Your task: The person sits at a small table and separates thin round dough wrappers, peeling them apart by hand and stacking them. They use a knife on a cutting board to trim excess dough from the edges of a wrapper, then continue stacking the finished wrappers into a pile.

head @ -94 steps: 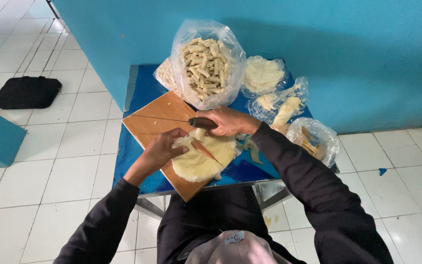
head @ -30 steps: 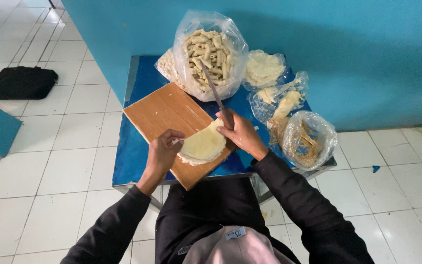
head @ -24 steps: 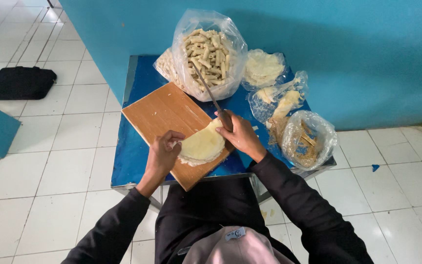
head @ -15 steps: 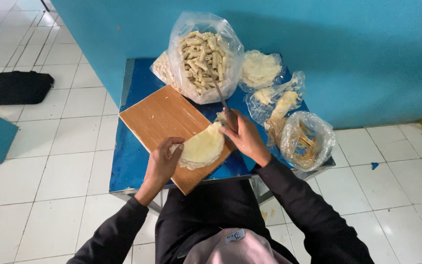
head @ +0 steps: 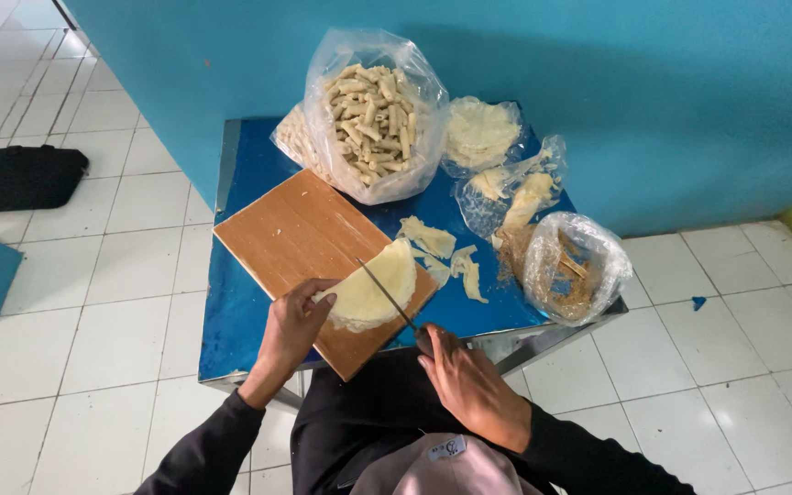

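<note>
I see a wooden cutting board (head: 300, 240) lying slanted on a blue table (head: 242, 312). I will say where things are from this board.

A stack of round, pale dough sheets (head: 370, 291) sits on the near right corner of the board. It looks like a half circle. My left hand (head: 297, 323) is at the near edge of the board, and its fingers (head: 323, 291) are pressed down on the left side of the stack.

My right hand (head: 469, 385) is off the board, just past its near right corner. Its fingers are closed tight around the handle of a knife (head: 389, 298). The thin blade lies across the stack, with its tip pointing up toward the middle of the board.

Just to the right of the board, some cut dough scraps (head: 442, 252) lie on the bare table.

Behind the board stands a big clear bag of small rolled sticks (head: 373, 115). It touches the far corner of the board. To the right of that bag is a small bag of pale round sheets (head: 480, 133), and next to it is a crumpled bag with pale bits (head: 520, 192). Farther right of the board, near the table's edge, is an open bag with brown bits (head: 572, 266).

Far to the left of the board, a black bag (head: 18, 177) lies on the white tile floor (head: 93, 367).
</note>
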`<state>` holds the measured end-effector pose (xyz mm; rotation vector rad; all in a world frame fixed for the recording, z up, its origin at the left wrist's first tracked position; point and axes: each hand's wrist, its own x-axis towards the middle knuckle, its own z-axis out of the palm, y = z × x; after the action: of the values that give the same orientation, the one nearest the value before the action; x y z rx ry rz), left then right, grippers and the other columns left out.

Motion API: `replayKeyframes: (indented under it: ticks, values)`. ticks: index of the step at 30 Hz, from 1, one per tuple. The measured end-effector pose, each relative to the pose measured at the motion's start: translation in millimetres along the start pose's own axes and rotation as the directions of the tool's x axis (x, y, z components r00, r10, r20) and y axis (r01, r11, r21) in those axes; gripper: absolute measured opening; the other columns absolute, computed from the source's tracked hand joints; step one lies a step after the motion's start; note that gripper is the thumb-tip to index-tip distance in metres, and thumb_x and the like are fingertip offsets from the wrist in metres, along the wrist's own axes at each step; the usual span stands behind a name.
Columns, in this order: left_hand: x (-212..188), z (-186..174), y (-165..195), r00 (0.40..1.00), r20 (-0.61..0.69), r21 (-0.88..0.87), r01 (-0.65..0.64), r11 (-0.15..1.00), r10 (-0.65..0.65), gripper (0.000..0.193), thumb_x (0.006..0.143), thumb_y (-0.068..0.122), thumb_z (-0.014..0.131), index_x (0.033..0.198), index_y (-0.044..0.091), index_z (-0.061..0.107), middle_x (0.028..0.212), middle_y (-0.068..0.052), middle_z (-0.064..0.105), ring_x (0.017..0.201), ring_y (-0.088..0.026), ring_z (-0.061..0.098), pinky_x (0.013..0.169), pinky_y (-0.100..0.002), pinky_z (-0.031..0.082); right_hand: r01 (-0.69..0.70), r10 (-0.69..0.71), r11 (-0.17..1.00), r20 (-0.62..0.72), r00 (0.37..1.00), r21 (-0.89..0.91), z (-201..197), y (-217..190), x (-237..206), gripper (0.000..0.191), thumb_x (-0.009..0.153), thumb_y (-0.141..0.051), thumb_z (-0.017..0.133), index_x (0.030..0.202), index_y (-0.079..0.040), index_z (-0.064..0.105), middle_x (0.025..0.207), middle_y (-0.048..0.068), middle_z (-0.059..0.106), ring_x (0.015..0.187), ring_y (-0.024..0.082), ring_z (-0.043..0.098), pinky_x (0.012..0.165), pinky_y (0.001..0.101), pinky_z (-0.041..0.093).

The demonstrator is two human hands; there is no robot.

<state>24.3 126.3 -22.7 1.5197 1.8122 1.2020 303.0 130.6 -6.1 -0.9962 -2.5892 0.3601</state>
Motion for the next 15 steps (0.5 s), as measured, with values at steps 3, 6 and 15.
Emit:
replayKeyframes:
  ticks: [3,6,15]
  values:
    - [4.6,-12.3,6.9,0.993,0.093,0.052,-0.082,0.995,0.077,0.028,0.089,0.016,0.073,0.116,0.009,0.073,0.096,-0.009,0.074,0.081,-0.018,0.064,0.075,-0.033,0.053,-0.034,0.056,0.99,0.161,0.985,-0.137,0.7,-3.1,-3.6,0.042,0.105,-0.022,0.055,0.132,0.008,0.045,0.108,0.021,0.065,0.093,0.032,0.068,0.075,0.0404,0.056]
    - [22.7,-25.2,18.9,0.92,0.147,0.159,-0.385,0.909,0.364,0.047,0.084,0.021,0.079,0.129,0.013,0.068,0.128,-0.011,0.064,0.119,-0.032,0.053,0.099,-0.046,0.046,0.18,-0.293,0.804,-0.114,0.949,-0.566,-0.3,-6.7,-9.4,0.043,0.107,-0.018,0.056,0.134,0.014,0.047,0.117,0.023,0.068,0.099,0.029,0.071,0.078,0.0367,0.058]
    - [85.8,-4.4,40.4,0.739,0.658,0.444,-0.537,0.717,0.146,0.078,0.066,0.066,0.081,0.139,0.053,0.057,0.172,-0.005,0.006,0.154,-0.04,-0.022,0.112,-0.08,-0.007,-0.126,0.124,0.99,0.024,0.992,0.064,6.6,-5.9,-3.7,0.045,0.098,-0.021,0.063,0.129,0.008,0.05,0.094,0.025,0.067,0.066,0.036,0.069,0.051,0.0426,0.055]
